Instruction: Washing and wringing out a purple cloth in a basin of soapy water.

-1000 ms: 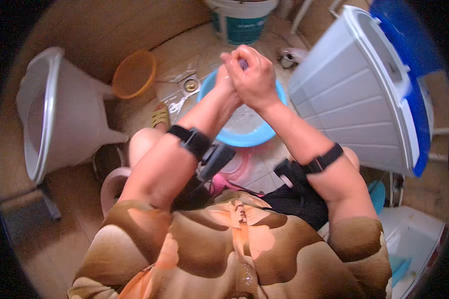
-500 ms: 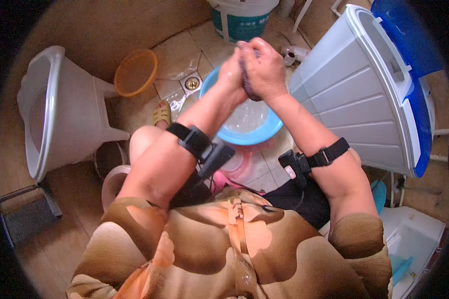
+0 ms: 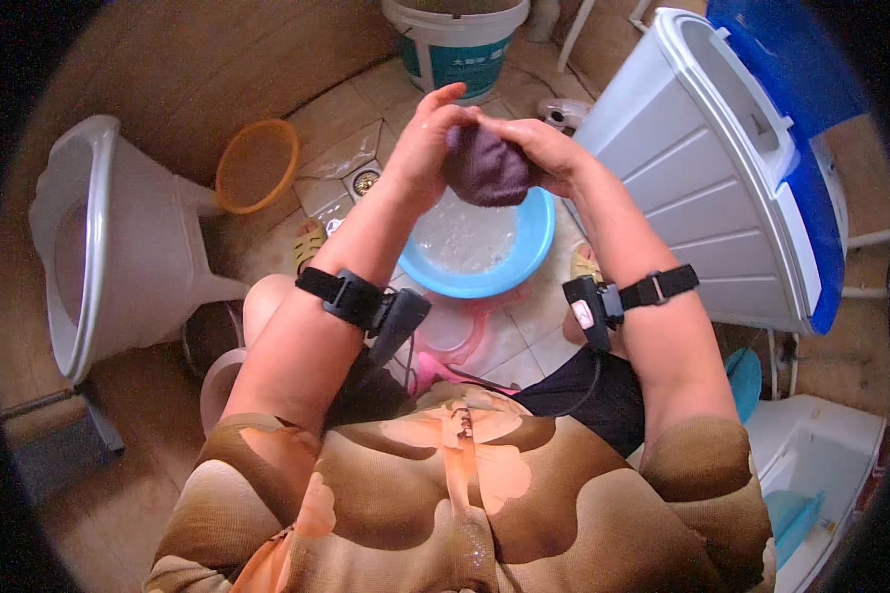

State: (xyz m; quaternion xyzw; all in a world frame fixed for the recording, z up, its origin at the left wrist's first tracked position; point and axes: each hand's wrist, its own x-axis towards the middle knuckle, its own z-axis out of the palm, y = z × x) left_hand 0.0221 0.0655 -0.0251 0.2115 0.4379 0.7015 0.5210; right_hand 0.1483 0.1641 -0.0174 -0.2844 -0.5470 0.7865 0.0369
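A wet-looking purplish-grey cloth (image 3: 489, 170) hangs bunched between my two hands, above a light-blue basin (image 3: 546, 242). My left hand (image 3: 425, 143) grips its left edge, with one finger sticking out above it. From the right, my right hand (image 3: 552, 153) pinches the upper edge, its thumb and fingers closed on the fabric. Cloudy, sudsy water (image 3: 465, 235) lies in the basin under the cloth. Folds hide the tips of several fingers.
Right of the basin stands a grey-white washing machine (image 3: 682, 188) with a blue lid (image 3: 791, 69). A white-and-teal bucket (image 3: 460, 59) is at the back. On the left are a white plastic chair (image 3: 148, 247), an orange basin (image 3: 257, 166) and a floor drain (image 3: 365, 183).
My hands were pressed together around the squeezed cloth; now they have moved apart and the cloth is spread out between them. The view has shifted slightly.
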